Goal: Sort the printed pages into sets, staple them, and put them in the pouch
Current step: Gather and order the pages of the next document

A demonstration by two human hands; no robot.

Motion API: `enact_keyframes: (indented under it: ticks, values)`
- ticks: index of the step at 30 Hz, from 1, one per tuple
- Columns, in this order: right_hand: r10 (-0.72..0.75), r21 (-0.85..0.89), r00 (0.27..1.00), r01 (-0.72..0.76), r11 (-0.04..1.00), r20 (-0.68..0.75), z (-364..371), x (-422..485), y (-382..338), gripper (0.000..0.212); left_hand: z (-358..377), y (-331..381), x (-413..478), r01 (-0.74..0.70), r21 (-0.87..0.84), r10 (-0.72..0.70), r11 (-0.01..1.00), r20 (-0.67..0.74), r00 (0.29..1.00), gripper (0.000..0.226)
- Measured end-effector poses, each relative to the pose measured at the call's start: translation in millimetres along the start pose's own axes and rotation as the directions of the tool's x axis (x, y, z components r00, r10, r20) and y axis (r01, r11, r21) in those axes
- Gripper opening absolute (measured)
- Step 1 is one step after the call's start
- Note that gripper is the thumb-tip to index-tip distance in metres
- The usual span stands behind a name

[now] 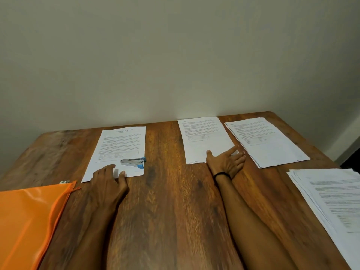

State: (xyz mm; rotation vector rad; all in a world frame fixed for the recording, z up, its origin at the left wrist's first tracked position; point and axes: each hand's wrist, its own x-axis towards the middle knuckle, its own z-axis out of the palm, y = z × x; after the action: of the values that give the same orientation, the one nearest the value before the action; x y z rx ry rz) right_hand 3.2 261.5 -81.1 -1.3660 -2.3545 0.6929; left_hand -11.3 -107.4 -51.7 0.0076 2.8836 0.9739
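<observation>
On counter (175, 191): my left hand (109, 180) rests loose on left stack (120, 145); right hand (227, 162), splayed, empty, at middle stack (202, 137). A nudge could fan sheets.

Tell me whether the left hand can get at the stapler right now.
Probably yes: the left hand rests on the near edge of the left page, the stapler lies on that page just beyond its fingers, nothing between.

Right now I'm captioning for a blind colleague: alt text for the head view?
The left hand rests on a page stack beside a stapler; the right hand touches the middle stack. An orange pouch lies at left on the table.
</observation>
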Motion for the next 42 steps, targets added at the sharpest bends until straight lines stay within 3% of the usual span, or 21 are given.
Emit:
enact_keyframes:
  ticks: [4, 8, 10, 14, 17, 18, 19, 20, 22, 23, 24, 25, 26, 27, 30, 34, 36, 39, 40, 42]
  values:
    - [-0.004, -0.14, 1.0, 0.0, 0.99, -0.025, 2.7, 7.4, -7.3, 0.121, 11.6, 2.9, -1.4, -0.035, 0.051, 0.039, 0.998, -0.088, 0.995, 0.07]
    - [0.015, -0.188, 0.997, 0.0, 0.982, 0.078, -9.6, 14.8, -24.0, 0.118, 14.2, 6.9, -3.0, -0.028, 0.033, 0.031, 0.999, -0.086, 0.996, 0.069]
    - [0.042, -0.088, 0.988, -0.029, 0.996, 0.15, -14.8, 13.9, -33.8, 0.107, 13.3, 4.7, -4.2, -0.026, 0.027, 0.029, 0.999, -0.112, 0.993, 0.067]
    - [0.022, 0.277, 0.969, -0.092, 0.956, 0.247, -18.3, 3.6, -35.6, 0.064, 8.0, 5.0, -12.2, -0.055, 0.031, 0.057, 0.998, -0.051, 0.997, 0.071]
    - [0.051, 0.605, 0.929, -0.28, 0.745, 0.367, -27.1, -13.1, -14.0, 0.042, 6.0, 20.2, -34.6, -0.084, 0.02, 0.086, 0.996, -0.122, 0.989, 0.054]
    - [0.064, 0.666, 0.912, -0.343, 0.662, 0.406, -30.8, -21.9, -4.8, 0.041, 1.8, 26.0, -41.3, -0.082, -0.006, 0.081, 0.997, -0.068, 0.994, 0.051]
    - [0.07, 0.703, 0.899, -0.385, 0.597, 0.433, -34.3, -32.2, 5.3, 0.041, -1.3, 28.4, -44.0, -0.094, -0.047, 0.096, 0.994, 0.043, 0.994, 0.05]
    - [0.07, 0.725, 0.886, -0.419, 0.546, 0.459, -38.6, -45.8, 15.5, 0.04, -8.8, 26.7, -42.5, -0.082, -0.129, 0.111, 0.988, 0.239, 0.965, 0.051]
    - [0.054, 0.756, 0.857, -0.481, 0.445, 0.513, -47.3, -81.8, 36.6, 0.035, -8.2, 22.9, -42.1, 0.047, -0.318, 0.145, 0.947, 0.554, 0.82, 0.063]
    - [0.039, 0.766, 0.841, -0.51, 0.392, 0.54, -52.2, -102.9, 47.5, 0.033, 2.5, 22.4, -48.6, 0.071, -0.351, 0.159, 0.934, 0.584, 0.796, 0.071]
    - [0.021, 0.77, 0.829, -0.528, 0.359, 0.559, -57.1, -125.1, 58.8, 0.032, 10.6, 28.6, -61.9, 0.114, -0.385, 0.12, 0.916, 0.533, 0.838, 0.068]
    - [0.006, 0.773, 0.822, -0.537, 0.339, 0.569, -61.9, -148.4, 70.2, 0.031, 22.1, 36.8, -80.0, 0.071, -0.412, 0.079, 0.909, 0.336, 0.939, 0.058]
    - [-0.008, 0.77, 0.818, -0.538, 0.341, 0.575, -67.5, -171.4, 80.2, 0.031, 34.8, 34.7, -88.1, -0.032, -0.407, 0.091, 0.913, 0.126, 0.988, 0.054]
    - [-0.033, 0.767, 0.813, -0.534, 0.355, 0.582, -73.3, -194.9, 89.3, 0.033, 40.5, 39.9, -99.2, -0.085, -0.442, 0.114, 0.893, 0.041, 0.993, 0.059]
    - [-0.134, 0.744, 0.802, -0.46, 0.484, 0.582, -97.3, -254.9, 109.8, 0.039, 41.6, 42.5, -110.6, 0.001, -0.576, 0.085, 0.818, 0.124, 0.989, 0.088]
    - [-0.257, 0.743, 0.748, -0.432, 0.511, 0.612, -130.8, -289.2, 129.0, 0.039, 50.0, 25.7, -111.2, 0.018, -0.602, 0.087, 0.799, 0.146, 0.985, 0.07]
    - [-0.294, 0.72, 0.703, -0.438, 0.538, 0.647, -143.5, -294.5, 135.6, 0.04, 52.6, 23.9, -113.7, -0.003, -0.668, 0.139, 0.744, 0.15, 0.979, 0.047]
    - [-0.316, 0.642, 0.637, -0.378, 0.667, 0.703, -159.7, -301.5, 141.8, 0.045, 51.8, 19.8, -118.0, -0.025, -0.728, 0.171, 0.685, 0.127, 0.977, 0.027]
    - [-0.309, 0.611, 0.636, -0.331, 0.719, 0.707, -166.5, -301.9, 142.2, 0.046, 53.1, 15.6, -117.5, -0.036, -0.753, 0.19, 0.657, 0.119, 0.975, 0.028]
    - [-0.294, 0.565, 0.714, -0.17, 0.807, 0.635, -176.5, -294.2, 142.1, 0.044, 53.3, 3.5, -114.4, -0.06, -0.779, 0.223, 0.624, 0.104, 0.969, 0.032]
